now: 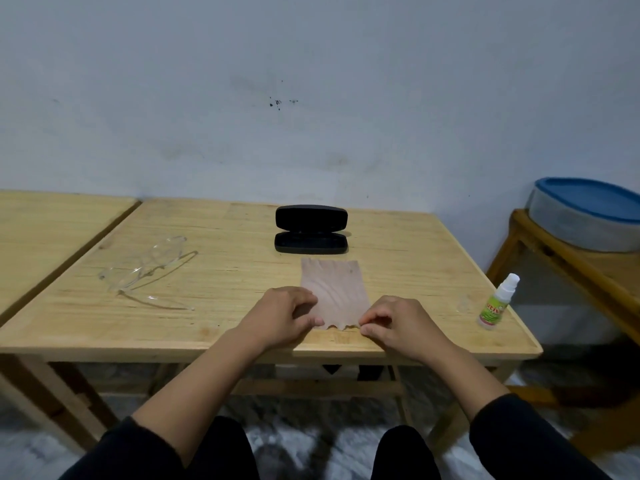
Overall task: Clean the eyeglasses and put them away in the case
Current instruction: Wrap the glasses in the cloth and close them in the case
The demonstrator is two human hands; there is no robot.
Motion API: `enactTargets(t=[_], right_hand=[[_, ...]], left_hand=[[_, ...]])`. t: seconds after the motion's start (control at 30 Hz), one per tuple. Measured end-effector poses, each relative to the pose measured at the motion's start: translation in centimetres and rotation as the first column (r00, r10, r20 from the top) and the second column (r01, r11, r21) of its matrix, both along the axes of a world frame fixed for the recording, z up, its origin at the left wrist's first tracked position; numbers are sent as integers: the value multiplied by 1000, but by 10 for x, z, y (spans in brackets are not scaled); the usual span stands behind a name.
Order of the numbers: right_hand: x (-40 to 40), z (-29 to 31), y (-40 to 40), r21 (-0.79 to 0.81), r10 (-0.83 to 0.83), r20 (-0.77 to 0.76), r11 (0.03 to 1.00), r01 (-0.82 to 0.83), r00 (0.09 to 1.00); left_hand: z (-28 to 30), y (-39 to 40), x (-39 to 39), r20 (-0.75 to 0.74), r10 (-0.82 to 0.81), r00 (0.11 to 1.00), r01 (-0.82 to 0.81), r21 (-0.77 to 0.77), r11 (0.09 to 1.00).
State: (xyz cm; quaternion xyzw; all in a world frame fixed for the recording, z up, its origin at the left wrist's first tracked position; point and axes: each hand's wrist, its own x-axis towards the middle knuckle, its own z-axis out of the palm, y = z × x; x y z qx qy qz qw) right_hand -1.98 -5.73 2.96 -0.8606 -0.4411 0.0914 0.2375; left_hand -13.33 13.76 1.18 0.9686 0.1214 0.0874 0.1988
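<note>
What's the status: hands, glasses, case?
Left hand and right hand pinch pinkish cloth. Clear-framed eyeglasses untouched, left. Black hard case open. Nothing blocking.

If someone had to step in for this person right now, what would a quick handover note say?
Left hand and right hand: each pinches a near corner of the pink cloth, which lies flat on the table.
Eyeglasses: clear frame, on the table to the left, untouched.
Case: black, open, empty as far as can be seen, just beyond the cloth.
Spray bottle: upright at the right edge.
Done: nothing visible yet.
Left: clean the lenses, put the glasses in the case, close it.
</note>
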Motion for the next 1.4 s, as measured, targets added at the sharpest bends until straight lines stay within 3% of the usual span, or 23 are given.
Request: enactTargets(t=[0.17, 0.37, 0.5, 0.8, 1.07, 1.17, 1.27, 1.4], right_hand=[[-5, 14, 48, 99, -1, -4, 995, 1, 1000], [-23, 16, 144, 233, 117, -188, 970, -71, 975], [-42, 13, 209, 301, 193, -209, 945, -125, 959], [-69, 3, 317, 239, 357, 86, 899, -367, 930], [-65, -3, 334, 291, 375, 217, 856, -427, 901], [-59, 0, 332, 320, 355, 155, 865, -387, 922], [-54, 10, 316, 457, 275, -29, 859, -232, 961], [-41, 27, 270, 609, 175, -197, 793, -20, 965]], left_hand=[[11, 27, -22, 132, 172, 976, -154, -142, 978], [24, 85, -82, 306, 333, 892, -326, -73, 942], [21, 124, -123, 362, 380, 852, -400, -20, 916], [6, 175, -167, 321, 381, 867, -428, 88, 900], [0, 192, -159, 449, 365, 815, -441, 72, 895], [2, 196, -156, 556, 424, 715, -496, -23, 868], [10, 191, -147, 609, 518, 601, -557, -145, 817], [21, 173, -123, 606, 584, 540, -509, -317, 800]])
